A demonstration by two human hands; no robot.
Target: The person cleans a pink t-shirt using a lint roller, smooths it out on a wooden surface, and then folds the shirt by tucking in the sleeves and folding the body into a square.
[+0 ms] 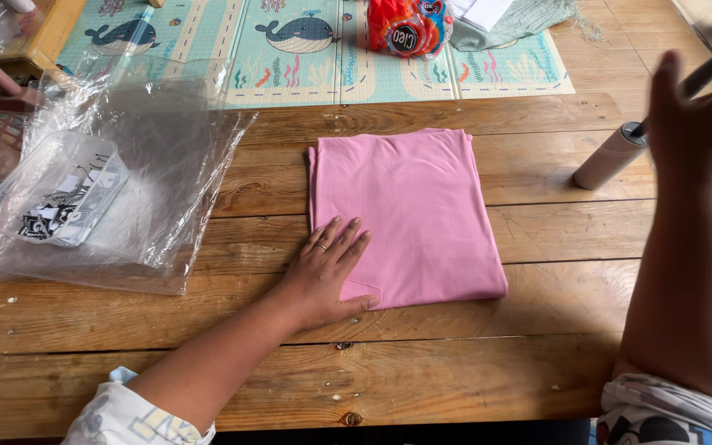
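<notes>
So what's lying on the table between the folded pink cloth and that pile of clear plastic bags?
Only bare wooden table shows between the folded pink cloth and the clear plastic bags in the head view. The left hand rests lower down, on the cloth's near left edge.

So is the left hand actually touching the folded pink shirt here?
Touching. The head view shows the left hand lying flat, fingers spread on the lower left part of the folded pink shirt, no gap visible.

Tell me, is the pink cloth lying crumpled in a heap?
No, the pink cloth lies folded flat in a neat rectangle on the wooden table, with the left hand pressing its edge.
</notes>
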